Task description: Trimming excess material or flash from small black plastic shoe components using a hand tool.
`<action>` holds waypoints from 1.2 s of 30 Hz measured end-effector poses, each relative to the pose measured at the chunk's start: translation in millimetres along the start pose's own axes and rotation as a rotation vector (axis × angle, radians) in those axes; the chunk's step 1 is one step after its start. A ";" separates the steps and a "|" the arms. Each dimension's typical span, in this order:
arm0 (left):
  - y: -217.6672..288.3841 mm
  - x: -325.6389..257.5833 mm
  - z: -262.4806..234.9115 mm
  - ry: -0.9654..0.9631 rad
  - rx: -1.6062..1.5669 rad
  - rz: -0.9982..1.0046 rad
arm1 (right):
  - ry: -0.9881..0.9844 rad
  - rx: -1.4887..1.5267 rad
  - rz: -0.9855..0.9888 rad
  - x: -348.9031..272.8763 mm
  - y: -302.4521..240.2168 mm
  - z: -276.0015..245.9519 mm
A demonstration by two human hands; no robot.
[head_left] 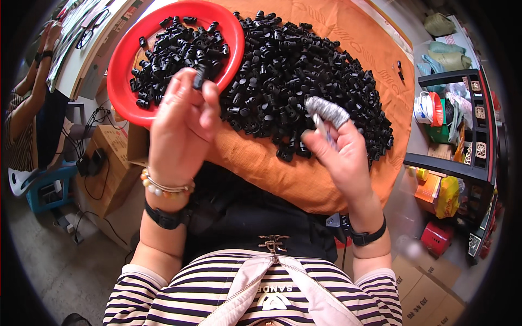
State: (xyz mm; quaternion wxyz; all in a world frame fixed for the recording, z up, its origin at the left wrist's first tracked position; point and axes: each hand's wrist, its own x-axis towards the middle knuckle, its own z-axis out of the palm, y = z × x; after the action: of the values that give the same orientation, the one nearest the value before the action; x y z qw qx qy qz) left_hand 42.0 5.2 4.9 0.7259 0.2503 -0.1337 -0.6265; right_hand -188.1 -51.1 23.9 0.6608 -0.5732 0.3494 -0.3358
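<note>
My left hand (187, 111) is raised over the near rim of the red basin (120, 95), pinching one small black plastic part that looks like a cord lock (199, 77) at its fingertips. Inside the basin lie many like it. A large heap of the same black cord locks (293, 76) spreads over the orange cloth to the right. Above the heap's near edge, my right hand (340, 149) has its fingers curled, with a grey wrapping (328, 111) round the index finger. Something thin and pale (322, 127) shows between thumb and fingers, too blurred to name.
The orange cloth (261, 168) covers the round table. Two loose black parts (401, 70) lie near its right edge. A black shelf rack (448, 163) stands at the right, cardboard boxes (421, 282) below it. At left are a carton (111, 157), a blue stool (51, 187) and another person's arms (35, 76).
</note>
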 end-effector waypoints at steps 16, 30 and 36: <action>15.4 4.7 -13.2 0.022 0.093 0.096 | -0.073 -1.089 -0.308 -21.9 31.7 10.6; -34.3 -14.8 25.6 -0.093 0.404 -0.361 | 0.036 0.098 0.008 -4.3 -2.3 17.3; -41.6 -18.9 32.5 -0.174 0.347 -0.473 | -0.003 0.148 -0.011 -5.8 -1.6 21.8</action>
State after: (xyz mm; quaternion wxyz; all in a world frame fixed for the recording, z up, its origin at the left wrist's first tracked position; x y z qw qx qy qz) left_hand -13.0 13.5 12.4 0.4922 0.3403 -0.2386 -0.7649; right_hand -172.8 -35.0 28.0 0.6999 -0.5253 0.3197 -0.3633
